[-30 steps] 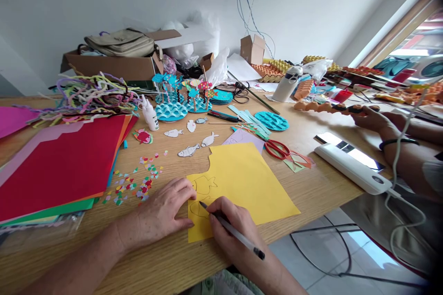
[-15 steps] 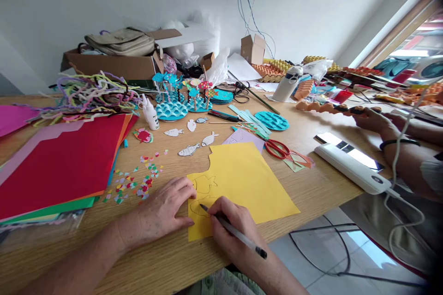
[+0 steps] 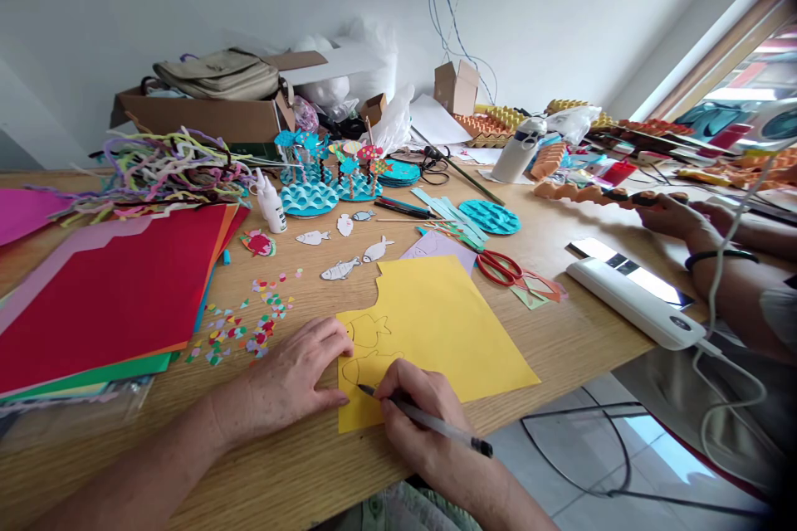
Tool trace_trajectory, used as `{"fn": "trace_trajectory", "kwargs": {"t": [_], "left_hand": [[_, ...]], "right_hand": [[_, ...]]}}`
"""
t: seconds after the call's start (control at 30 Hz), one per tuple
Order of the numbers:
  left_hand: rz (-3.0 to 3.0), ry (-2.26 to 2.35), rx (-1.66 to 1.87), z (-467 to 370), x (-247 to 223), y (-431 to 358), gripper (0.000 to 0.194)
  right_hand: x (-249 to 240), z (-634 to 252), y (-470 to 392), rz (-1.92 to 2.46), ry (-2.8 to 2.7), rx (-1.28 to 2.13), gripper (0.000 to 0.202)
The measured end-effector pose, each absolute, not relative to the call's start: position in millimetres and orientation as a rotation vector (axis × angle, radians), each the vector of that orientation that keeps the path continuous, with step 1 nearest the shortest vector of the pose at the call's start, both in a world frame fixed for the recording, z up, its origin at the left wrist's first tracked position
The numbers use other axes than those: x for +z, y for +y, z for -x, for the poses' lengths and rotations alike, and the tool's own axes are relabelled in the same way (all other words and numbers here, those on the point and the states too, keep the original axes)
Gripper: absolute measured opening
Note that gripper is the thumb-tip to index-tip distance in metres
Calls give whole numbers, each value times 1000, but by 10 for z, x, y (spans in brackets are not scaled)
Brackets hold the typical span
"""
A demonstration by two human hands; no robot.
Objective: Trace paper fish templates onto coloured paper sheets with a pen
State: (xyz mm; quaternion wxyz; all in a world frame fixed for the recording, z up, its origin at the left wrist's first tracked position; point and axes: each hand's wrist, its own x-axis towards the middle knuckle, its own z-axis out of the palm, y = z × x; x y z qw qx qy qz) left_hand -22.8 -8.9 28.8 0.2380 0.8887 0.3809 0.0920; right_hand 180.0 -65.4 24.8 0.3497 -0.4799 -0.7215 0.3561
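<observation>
A yellow sheet of paper (image 3: pixel 454 323) lies in front of me, with two fish outlines drawn near its left edge. My right hand (image 3: pixel 423 411) grips a pen (image 3: pixel 442 425), its tip touching the lower outline. At the sheet's left edge rests my left hand (image 3: pixel 305 369), fingers loosely spread and thumb apart, holding nothing. Just beyond the sheet are several white paper fish (image 3: pixel 340 269) with drawn details. A decorated red and green paper fish (image 3: pixel 257 244) lies farther left. Small coloured paper bits (image 3: pixel 242 328) are scattered near my left hand.
Coloured paper sheets (image 3: pixel 105 299) are stacked at left, beside a glue bottle (image 3: pixel 270 203). Red-handled scissors (image 3: pixel 498 267) lie right of the yellow sheet. Blue wavy discs with fish (image 3: pixel 310 197) stand behind. At right, a co-worker's hands (image 3: pixel 672 220) hold an egg-carton strip; a white device (image 3: pixel 632 303) is nearer.
The pen tip has moved slightly down and left along the lower fish outline, my right hand shifting with it. My left hand stays in place.
</observation>
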Motion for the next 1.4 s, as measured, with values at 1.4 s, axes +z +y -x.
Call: {"fn": "trace_trajectory", "kwargs": {"t": [1.4], "left_hand": [[-2436,1034,259,240,291,-101,30]], "right_hand": [[247,-1777,-641,1280,-1815,957,10]]}}
